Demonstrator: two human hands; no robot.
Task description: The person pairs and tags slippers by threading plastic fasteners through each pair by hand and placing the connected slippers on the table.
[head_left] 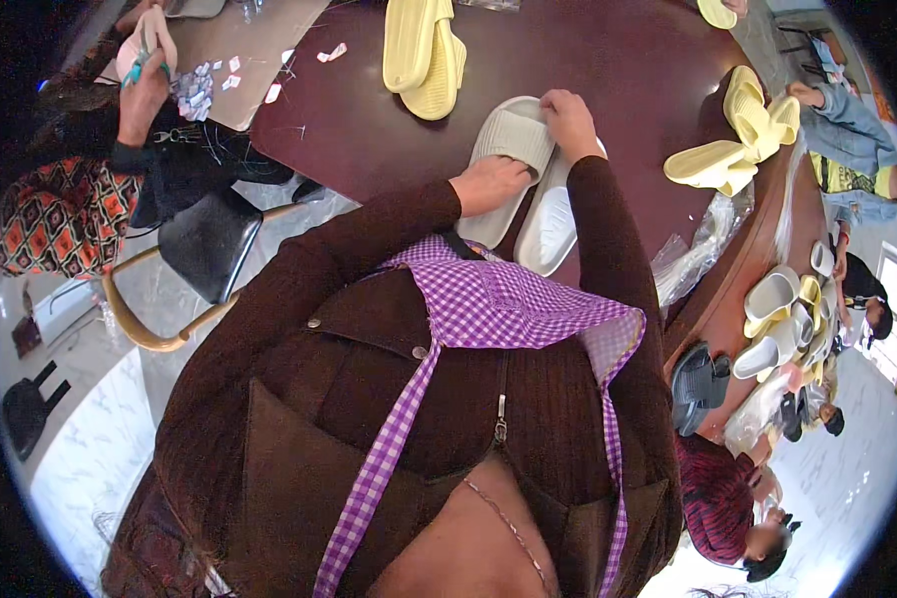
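A pair of pale grey slide slippers lies on the dark red table in front of me. The left slipper (516,133) is sole down, with its ribbed strap on top. My left hand (492,184) is closed at the strap's rear opening, its fingertips hidden under the strap. Beside it, the right slipper (548,231) shows a whitish, smooth surface and is partly covered by my right arm. My right hand (571,124) bends its fingers over the toe end, gripping the slipper edge between the two; its thumb is hidden.
Yellow slippers (425,60) lie at the table's far side, others (733,145) at its right. Clear plastic bags (706,244) rest near the right edge. At left, a co-worker's hand (145,100) holds a pink slipper near small tags (195,93). Several slippers (772,299) crowd the right.
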